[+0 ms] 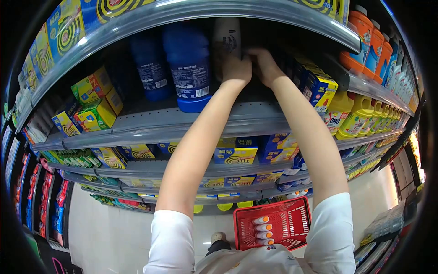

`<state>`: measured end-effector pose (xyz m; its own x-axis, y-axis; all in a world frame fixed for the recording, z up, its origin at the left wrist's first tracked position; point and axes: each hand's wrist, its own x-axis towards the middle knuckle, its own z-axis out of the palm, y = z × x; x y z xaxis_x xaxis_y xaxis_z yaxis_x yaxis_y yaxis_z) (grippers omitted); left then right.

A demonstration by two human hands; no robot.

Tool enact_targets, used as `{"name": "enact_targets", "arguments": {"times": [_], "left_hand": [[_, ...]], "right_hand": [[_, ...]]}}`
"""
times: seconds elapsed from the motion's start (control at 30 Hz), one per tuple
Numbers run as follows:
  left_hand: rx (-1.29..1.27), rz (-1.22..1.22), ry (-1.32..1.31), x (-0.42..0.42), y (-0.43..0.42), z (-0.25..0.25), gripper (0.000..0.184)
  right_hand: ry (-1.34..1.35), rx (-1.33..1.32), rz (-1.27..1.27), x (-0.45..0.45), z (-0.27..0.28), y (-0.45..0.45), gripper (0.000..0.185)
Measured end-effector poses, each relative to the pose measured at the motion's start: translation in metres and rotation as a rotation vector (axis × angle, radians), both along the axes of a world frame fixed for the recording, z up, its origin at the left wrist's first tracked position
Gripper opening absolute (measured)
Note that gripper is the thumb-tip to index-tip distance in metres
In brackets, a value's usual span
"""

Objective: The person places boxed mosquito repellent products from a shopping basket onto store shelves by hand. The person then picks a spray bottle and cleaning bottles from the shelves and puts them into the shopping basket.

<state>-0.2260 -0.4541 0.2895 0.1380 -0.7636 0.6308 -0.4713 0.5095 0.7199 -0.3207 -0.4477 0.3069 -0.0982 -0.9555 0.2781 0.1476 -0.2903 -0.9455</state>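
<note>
Both arms reach deep into a dim shelf bay. My left hand (236, 69) is closed around the lower part of a white bottle (227, 34), which stands upright with dark print on its label. Just right of it, my right hand (265, 65) is bent at the wrist, its fingertips close to the left hand and lost in shadow; whether it holds anything does not show. Beside the white bottle on the left stand a large blue bottle (188, 68) and a second blue bottle (153, 68) farther left.
Green and yellow boxes (96, 114) sit left on the shelf (237, 116); blue-yellow boxes (319, 89) and yellow jugs (353, 116) are on the right. The upper shelf edge (200, 13) overhangs my hands. A red basket (239, 228) below holds several orange-capped white bottles (263, 228).
</note>
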Motion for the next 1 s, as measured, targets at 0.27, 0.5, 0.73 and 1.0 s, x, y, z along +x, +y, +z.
{"name": "enact_targets", "arguments": {"times": [0.27,0.5,0.73,1.0], "left_hand": [[0.108,-0.200,-0.063,0.005,-0.002,-0.007,0.067],[0.199,-0.023,-0.091,-0.005,0.007,-0.006,0.084],[0.317,-0.099,-0.249,-0.003,0.035,0.008,0.096],[0.274,-0.122,-0.369,0.009,0.077,0.017,0.092]], "right_hand": [[0.101,-0.130,0.120,-0.008,-0.020,-0.047,0.028],[0.199,-0.138,0.029,-0.003,-0.003,0.000,0.049],[0.295,-0.101,-0.146,-0.012,0.001,0.021,0.052],[-0.005,0.012,-0.244,-0.010,0.000,0.067,0.045]]}}
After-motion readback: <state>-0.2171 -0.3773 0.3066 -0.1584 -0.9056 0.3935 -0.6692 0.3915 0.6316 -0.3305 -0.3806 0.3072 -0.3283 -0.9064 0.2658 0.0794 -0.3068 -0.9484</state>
